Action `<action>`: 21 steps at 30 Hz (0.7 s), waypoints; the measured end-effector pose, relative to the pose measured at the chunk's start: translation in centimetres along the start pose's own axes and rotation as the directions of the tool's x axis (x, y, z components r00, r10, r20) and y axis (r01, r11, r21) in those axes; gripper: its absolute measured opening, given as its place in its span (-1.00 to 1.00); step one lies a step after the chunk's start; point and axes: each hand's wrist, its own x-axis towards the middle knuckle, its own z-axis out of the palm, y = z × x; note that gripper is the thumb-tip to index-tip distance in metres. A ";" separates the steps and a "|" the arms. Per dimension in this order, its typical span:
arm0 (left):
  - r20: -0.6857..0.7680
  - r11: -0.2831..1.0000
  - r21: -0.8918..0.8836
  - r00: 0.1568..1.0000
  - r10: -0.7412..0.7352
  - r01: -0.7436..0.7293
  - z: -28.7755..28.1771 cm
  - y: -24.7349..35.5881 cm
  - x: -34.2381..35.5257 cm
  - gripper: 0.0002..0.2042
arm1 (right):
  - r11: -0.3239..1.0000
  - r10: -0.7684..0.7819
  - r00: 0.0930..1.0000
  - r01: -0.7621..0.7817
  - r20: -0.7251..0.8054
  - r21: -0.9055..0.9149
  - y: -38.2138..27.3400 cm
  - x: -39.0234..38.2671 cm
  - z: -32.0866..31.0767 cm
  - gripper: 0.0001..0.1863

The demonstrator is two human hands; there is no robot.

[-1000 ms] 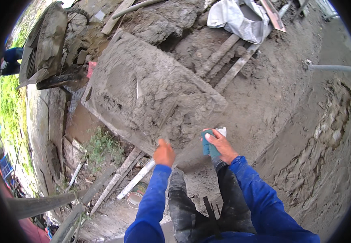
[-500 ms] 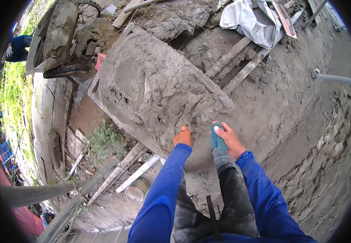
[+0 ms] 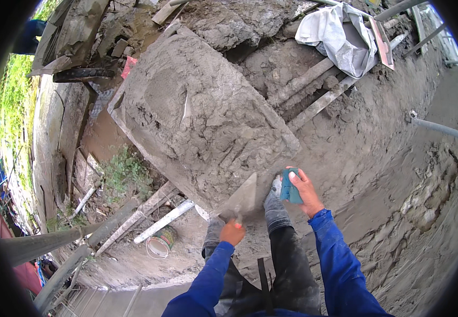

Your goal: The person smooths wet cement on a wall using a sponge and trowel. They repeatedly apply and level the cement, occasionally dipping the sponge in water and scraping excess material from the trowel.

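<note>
My left hand (image 3: 232, 232) is closed round the handle of a trowel (image 3: 245, 195), its flat triangular blade pointing up and away, just off the near corner of a mortar board. Wet grey mortar (image 3: 208, 100) lies heaped over that board, whose raised rim (image 3: 287, 132) shows along the right side. In my right hand (image 3: 307, 195) is a teal sponge-like block (image 3: 291, 186), gripped with the thumb across its top. It is held above my right foot, apart from the mortar.
A round tin (image 3: 161, 242) stands left of my legs beside a white pipe (image 3: 164, 221). Wooden poles (image 3: 54, 243) cross at lower left. A whitish sack (image 3: 340, 37) lies over beams at upper right. A grey pipe (image 3: 440, 130) sticks out at right, above wet smoothed mortar.
My left hand has drawn back toward my body, bringing the trowel blade from the mortar into plain view. The teal block in my right hand has shifted slightly right and turned.
</note>
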 end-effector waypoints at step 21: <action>0.210 -0.492 -0.672 0.779 0.591 0.554 -10.6 6.0 4.0 -0.75 | 0.999 0.012 0.994 -0.009 0.109 -0.033 0.5 -3.0 5.4 -0.49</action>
